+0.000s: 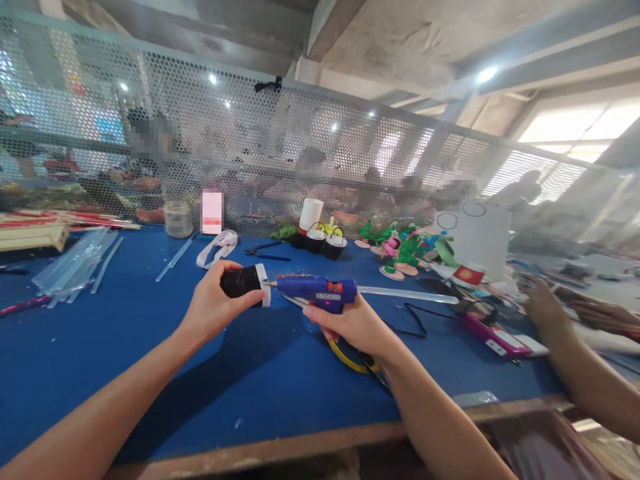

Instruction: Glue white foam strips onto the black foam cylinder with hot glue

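My left hand (213, 300) grips a small black cup (241, 283) with a white rim, tilted on its side so the rim faces right. In my right hand (357, 323) is a blue glue gun (317, 291), a clear glue stick (410, 295) sticking out of its back. The gun's nozzle (271, 283) points left and is at the cup's white rim; whether it touches cannot be made out. Below the gun, partly hidden by my right hand, lie scissors with a yellow handle (347, 359) on the blue table (240, 393).
Loose glue sticks (80, 260) lie at left. Pliers (267, 251), a white ribbon (217, 248), black-and-white cups (335, 245) and green figures (410, 250) stand or lie at the back before a perforated screen (275, 147). A co-worker's hand (543, 303) is at right.
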The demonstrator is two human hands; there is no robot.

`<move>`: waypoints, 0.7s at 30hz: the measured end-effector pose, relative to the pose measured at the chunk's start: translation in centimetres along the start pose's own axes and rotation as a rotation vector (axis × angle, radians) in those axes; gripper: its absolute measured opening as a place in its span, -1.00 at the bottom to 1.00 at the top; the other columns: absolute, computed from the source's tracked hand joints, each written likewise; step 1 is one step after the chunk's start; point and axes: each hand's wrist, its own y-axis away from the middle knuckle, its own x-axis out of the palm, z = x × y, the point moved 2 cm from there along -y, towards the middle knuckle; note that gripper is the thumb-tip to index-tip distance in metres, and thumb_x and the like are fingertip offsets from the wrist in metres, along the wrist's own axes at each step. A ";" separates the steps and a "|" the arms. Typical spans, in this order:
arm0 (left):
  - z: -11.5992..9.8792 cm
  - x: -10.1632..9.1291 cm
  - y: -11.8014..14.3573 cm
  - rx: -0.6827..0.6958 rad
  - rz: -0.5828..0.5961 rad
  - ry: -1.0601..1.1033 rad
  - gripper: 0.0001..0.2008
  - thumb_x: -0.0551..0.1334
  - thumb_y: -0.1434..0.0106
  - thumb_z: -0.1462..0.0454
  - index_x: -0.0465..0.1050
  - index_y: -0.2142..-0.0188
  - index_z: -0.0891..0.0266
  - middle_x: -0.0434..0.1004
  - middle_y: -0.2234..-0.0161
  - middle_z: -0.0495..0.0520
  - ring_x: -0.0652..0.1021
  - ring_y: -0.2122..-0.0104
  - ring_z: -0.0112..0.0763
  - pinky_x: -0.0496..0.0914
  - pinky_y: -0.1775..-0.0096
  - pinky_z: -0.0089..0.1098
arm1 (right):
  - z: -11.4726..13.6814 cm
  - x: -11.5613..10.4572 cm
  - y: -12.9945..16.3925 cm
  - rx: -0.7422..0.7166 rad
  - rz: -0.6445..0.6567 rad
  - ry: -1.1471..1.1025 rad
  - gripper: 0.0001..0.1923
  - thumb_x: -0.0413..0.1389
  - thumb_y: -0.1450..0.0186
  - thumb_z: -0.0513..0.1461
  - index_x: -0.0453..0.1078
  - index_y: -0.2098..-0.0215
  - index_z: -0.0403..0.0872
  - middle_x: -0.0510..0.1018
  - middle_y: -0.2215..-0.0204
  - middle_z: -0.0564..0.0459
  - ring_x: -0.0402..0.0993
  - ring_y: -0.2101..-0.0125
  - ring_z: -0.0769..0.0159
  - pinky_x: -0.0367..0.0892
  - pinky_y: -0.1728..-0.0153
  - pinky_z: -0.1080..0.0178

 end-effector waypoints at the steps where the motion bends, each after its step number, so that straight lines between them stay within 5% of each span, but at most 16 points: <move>1: 0.0 0.0 0.0 0.005 -0.003 -0.001 -0.56 0.31 0.16 0.10 0.30 0.29 0.23 0.40 0.39 0.02 0.44 0.38 -0.30 0.32 0.30 -0.30 | 0.1 0.1 0.0 0.005 -0.006 -0.011 -0.72 0.18 0.01 -0.08 0.26 0.63 -0.09 0.25 0.87 0.22 0.12 0.82 0.53 0.10 0.77 0.39; 21: 0.0 -0.1 0.1 0.045 -0.019 -0.030 -0.57 0.30 0.15 0.10 0.30 0.29 0.23 0.40 0.35 0.03 0.44 0.36 -0.30 0.32 0.29 -0.30 | 0.2 0.1 0.1 -0.003 -0.045 0.007 -0.73 0.17 0.01 -0.08 0.26 0.63 -0.09 0.22 0.87 0.24 0.11 0.82 0.52 0.09 0.77 0.39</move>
